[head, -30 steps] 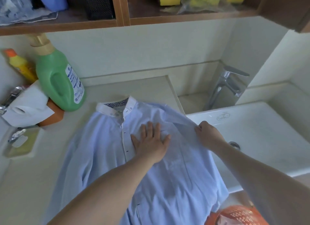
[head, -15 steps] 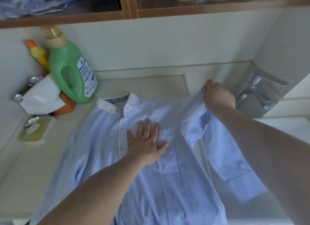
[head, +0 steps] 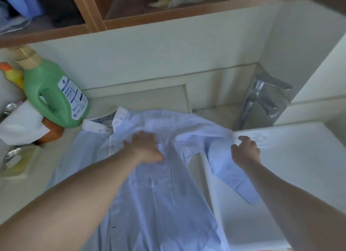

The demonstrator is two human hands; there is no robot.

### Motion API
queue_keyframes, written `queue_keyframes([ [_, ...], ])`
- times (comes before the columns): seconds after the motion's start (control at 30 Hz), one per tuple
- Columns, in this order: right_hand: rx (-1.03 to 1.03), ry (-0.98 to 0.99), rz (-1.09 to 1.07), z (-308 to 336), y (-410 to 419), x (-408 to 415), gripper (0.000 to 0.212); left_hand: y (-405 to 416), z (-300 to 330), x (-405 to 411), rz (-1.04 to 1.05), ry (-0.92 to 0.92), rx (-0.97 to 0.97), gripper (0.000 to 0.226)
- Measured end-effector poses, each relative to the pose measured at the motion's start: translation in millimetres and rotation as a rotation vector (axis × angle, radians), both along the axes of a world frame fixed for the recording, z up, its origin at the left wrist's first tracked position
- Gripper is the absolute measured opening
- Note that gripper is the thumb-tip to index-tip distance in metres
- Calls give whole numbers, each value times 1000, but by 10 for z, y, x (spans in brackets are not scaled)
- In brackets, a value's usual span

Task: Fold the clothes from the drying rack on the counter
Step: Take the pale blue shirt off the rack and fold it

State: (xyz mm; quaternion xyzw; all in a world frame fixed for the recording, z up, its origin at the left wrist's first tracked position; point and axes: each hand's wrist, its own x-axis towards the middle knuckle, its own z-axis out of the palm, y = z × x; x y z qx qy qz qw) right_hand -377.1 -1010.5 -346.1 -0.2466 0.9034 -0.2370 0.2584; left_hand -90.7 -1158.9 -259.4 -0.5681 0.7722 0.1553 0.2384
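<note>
A light blue button-up shirt [head: 159,194] with a white collar lies front-up on the cream counter [head: 24,190], collar toward the wall. My left hand [head: 145,147] presses flat on the chest, fingers spread. My right hand [head: 245,149] pinches the shirt's right shoulder and sleeve top at the sink rim. The sleeve [head: 230,172] hangs down over the basin's edge, its cuff inside the sink.
A white sink [head: 299,166] with a chrome tap [head: 262,102] fills the right side. A green detergent bottle [head: 54,93], a yellow bottle [head: 13,74], a paper roll [head: 20,125] and a soap dish [head: 15,162] crowd the left. Wooden shelves [head: 131,20] hang overhead.
My right hand has drawn the sleeve from up near the back wall down and right to the sink rim. My left hand has stayed pressed on the chest.
</note>
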Motion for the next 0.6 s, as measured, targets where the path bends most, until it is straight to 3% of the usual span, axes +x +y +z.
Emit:
queue_keyframes([
  [0.1, 168, -59, 34, -104, 211, -157, 55, 196, 135, -498, -37, 272, -347, 53],
  [0.2, 243, -93, -3, -231, 403, -262, 53, 548, 42, -954, -481, 507, -513, 23],
  [0.27, 317, -82, -33, -320, 522, -309, 53, 793, -21, -1182, -767, 388, -447, 18],
  [0.33, 373, -79, -58, -440, 662, -355, 54, 955, -67, -1365, -869, 148, -363, 20],
  [0.47, 379, -70, -47, -708, 897, -396, 43, 918, -257, -1578, -806, -202, -364, 33],
  [0.6, 327, -29, -16, -868, 956, -458, 36, 793, -318, -1669, -728, -285, -402, 39],
])
